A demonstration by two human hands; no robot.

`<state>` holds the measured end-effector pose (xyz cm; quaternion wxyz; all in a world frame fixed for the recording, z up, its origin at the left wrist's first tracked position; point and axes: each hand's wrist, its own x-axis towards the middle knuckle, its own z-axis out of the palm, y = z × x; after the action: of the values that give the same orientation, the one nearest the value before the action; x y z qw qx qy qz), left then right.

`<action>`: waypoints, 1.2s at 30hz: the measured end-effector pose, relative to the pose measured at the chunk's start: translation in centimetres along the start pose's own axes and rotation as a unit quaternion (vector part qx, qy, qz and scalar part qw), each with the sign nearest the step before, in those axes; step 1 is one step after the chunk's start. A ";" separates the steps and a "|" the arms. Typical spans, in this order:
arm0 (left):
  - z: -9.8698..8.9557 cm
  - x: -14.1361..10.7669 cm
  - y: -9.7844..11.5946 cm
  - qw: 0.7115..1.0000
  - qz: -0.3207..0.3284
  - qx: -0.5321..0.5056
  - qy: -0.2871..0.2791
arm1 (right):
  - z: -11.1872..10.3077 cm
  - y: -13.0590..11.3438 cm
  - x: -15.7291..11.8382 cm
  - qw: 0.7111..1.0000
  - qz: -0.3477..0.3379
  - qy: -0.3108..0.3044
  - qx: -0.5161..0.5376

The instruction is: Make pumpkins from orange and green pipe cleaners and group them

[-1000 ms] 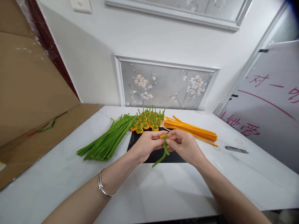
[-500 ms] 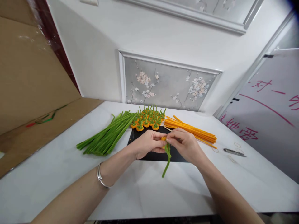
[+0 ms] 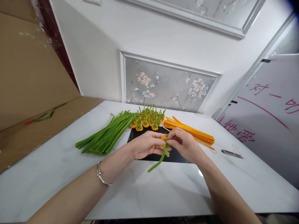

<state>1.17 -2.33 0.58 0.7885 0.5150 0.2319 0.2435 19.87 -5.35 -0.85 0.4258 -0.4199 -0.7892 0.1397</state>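
An orange piece (image 3: pixel 164 137) is held above the black mat (image 3: pixel 135 135), near the mat's front edge, between the two hands. The piece is gripped by the left hand (image 3: pixel 146 144), whose thumb and fingers are clamped on it from the side. The green stem (image 3: pixel 156 165) is pinched by the right hand (image 3: pixel 185 144), with thumb and forefinger together on it close against the orange piece. The remaining fingers of the right hand are partly hidden. The stem's long end is left hanging down toward the left, over the front of the mat.

A cluster of orange-and-green pieces (image 3: pixel 148 119) is set behind the mat on the white bench (image 3: pixel 149 193), green ends upward. A bundle of green strips (image 3: pixel 105 135) is laid to the left and a bundle of orange strips (image 3: pixel 190 129) to the right. A small metal tool (image 3: pixel 232 153) is placed farther right, well apart from the hands. A silver bracelet (image 3: pixel 99 175) is worn on the left wrist.
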 end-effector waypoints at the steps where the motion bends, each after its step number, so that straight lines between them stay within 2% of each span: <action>1: 0.1 0.0 0.0 1.000 0.008 0.007 -0.001 | 0.0 0.1 -0.1 1.000 0.014 -0.007 0.009; 5: 0.2 -0.1 0.1 0.999 0.007 0.031 0.008 | 0.0 0.0 -0.3 0.998 0.053 -0.024 0.031; 8: 0.2 -0.1 0.1 0.999 0.002 0.038 0.002 | 0.1 -0.5 -0.2 0.995 0.071 -0.011 0.068; 14: 0.0 0.0 0.0 1.000 0.007 -0.007 -0.009 | 1.4 -1.1 -0.1 0.983 0.099 0.067 0.138; 18: 0.2 0.0 0.1 1.000 0.020 0.002 -0.006 | 1.9 -0.6 -0.1 0.988 0.054 0.108 0.095; 20: 0.3 -0.1 0.1 0.999 0.028 0.020 0.011 | 1.5 -0.3 0.0 0.993 0.044 0.094 0.061; 24: 0.5 -0.1 -0.1 0.996 0.033 0.061 0.057 | 0.3 0.1 0.0 0.998 0.042 0.028 0.047; 27: 0.5 -0.1 -0.2 0.997 0.017 0.050 0.059 | -0.3 -0.1 0.0 0.999 -0.027 -0.011 0.021; 31: -0.1 0.1 -0.2 0.999 -0.029 0.000 0.028 | -0.5 -0.4 0.0 0.991 -0.129 -0.017 -0.035; 33: -0.4 0.1 -0.1 0.998 -0.052 -0.016 0.005 | -0.6 -0.4 0.0 0.980 -0.180 -0.017 -0.078; 36: -0.7 0.0 0.0 0.997 -0.072 -0.030 -0.026 | -0.8 0.0 -0.1 0.948 -0.278 -0.001 -0.156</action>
<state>0.75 -1.84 0.36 0.8250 0.4787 0.2406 0.1797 20.51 -5.52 -0.42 0.3767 -0.2446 -0.8868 -0.1087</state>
